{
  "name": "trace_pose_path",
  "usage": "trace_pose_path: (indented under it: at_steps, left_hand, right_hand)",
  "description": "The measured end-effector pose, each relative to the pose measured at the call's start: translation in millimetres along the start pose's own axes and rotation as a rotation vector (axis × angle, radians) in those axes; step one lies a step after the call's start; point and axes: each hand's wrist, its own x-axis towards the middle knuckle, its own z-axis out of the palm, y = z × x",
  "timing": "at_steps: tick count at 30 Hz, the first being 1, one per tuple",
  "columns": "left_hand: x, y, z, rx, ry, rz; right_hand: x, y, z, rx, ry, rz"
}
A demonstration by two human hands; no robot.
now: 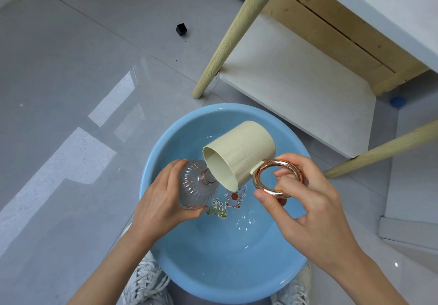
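cream plastic cup (239, 155) with a rose-gold metal ring handle (272, 162), tipped on its side over a round pale blue plastic basin (225, 252). its open mouth is lowered against the copper-coloured threaded neck of a clear ribbed glass bottle (196, 186). the right hand (305, 200) has its grip closed on the ring, with fingers through it and the thumb beneath. the left hand (163, 198) has its grip closed round the bottle's belly and holds it slanted, neck toward the cup. both vessels hang above the shallow water in the basin. step in hand, by judgement: pouring from cup into bottle to fill or rinse it; no stream can be made out. the next move calls for the cup's lip to stay centred on the narrow neck and tilt slowly, since the wide mouth would spill past it. the basin stands on a glossy grey tiled floor (71, 67), between two white sneakers (147, 281). a pale wooden table leg (237, 32) and a low white shelf (296, 86) stand just behind it. a small black cube (181, 29) lies well apart. nothing blocks the pour.
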Motion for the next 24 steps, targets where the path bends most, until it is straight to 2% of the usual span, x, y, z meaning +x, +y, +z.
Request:
trace_pose_path:
  at_steps: [24]
  left_hand:
    - [0.1, 0.6, -0.5, -0.021, 0.005, 0.011]
  right_hand:
    - [-0.6, -5.0, -1.2, -0.074, -0.017, -0.054]
